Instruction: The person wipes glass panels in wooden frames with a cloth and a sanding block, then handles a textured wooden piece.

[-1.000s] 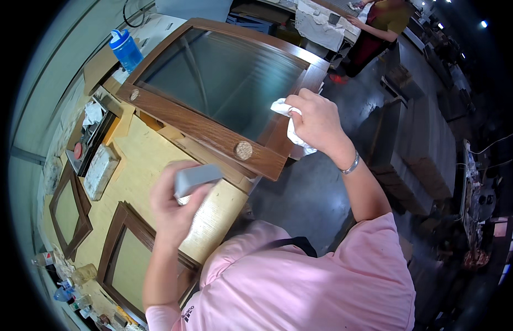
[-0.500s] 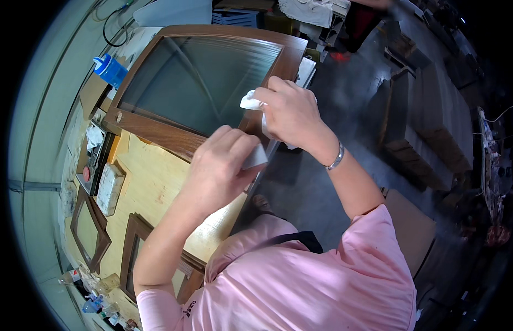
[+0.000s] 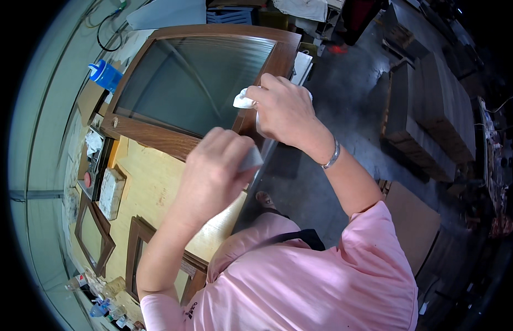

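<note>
Our left hand is curled shut around a small grey block (a sanding pad or sponge, as far as we can tell), of which only one corner shows past the fingers, over the lower right corner of the wooden door frame. Our right hand has its grip closed on a crumpled white cloth, bunched between thumb and fingers and pressed against the right-hand rail of the same frame, just beside the frosted glass panel.

We judge the step in hand to be working the frame's surface: the cloth wiping along the right rail while the block comes in at the corner just below it. The next move, in our view, calls for keeping both tools flat on the wood and off the glass, and for steadying the frame, which overhangs the near edge of the worktop.

Farther out, the frame lies across the far end of the pale plywood worktop. A blue bottle stands beyond its far left corner, and smaller brown frames lie toward the worktop's left edge and near left corner. Stacks of brown boards stand on the floor well to our right.
</note>
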### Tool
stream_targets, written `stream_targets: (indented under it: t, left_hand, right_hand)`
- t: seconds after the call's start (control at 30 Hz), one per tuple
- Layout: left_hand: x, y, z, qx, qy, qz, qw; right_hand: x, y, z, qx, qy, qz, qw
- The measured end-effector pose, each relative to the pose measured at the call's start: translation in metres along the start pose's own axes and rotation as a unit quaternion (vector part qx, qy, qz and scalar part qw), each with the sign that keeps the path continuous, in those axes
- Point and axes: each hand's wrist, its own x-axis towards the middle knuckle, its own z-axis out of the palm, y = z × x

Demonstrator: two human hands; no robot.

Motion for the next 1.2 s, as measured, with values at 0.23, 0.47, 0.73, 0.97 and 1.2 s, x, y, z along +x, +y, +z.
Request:
stream_targets:
  t: [0.23,0.47,0.73,0.97,1.2]
  left_hand:
    - [-0.002,-0.006,-0.009,0.021,0.003,-0.04,0.999]
    - [-0.017,-0.029,-0.027,0.111,0.078,-0.094,0.986]
    - [-0.067,-0.075,-0.045,-0.402,0.289,-0.304,0.814]
    - [-0.033,-0.111,-0.001,-0.434,0.342,-0.25,0.795]
    - [-0.029,-0.109,0.008,-0.399,0.332,-0.262,0.814]
  right_hand:
    - [0.001,-0.002,-0.001,0.007,0.019,-0.014,1.0]
    - [0.001,0.0,-0.003,0.005,0.015,-0.013,1.0]
    - [-0.003,-0.013,-0.016,0.091,0.002,-0.02,0.996]
    - [-0.036,-0.042,-0.023,0.007,-0.085,-0.19,0.978]
    - [-0.032,-0.033,-0.023,0.003,-0.064,-0.188,0.98]
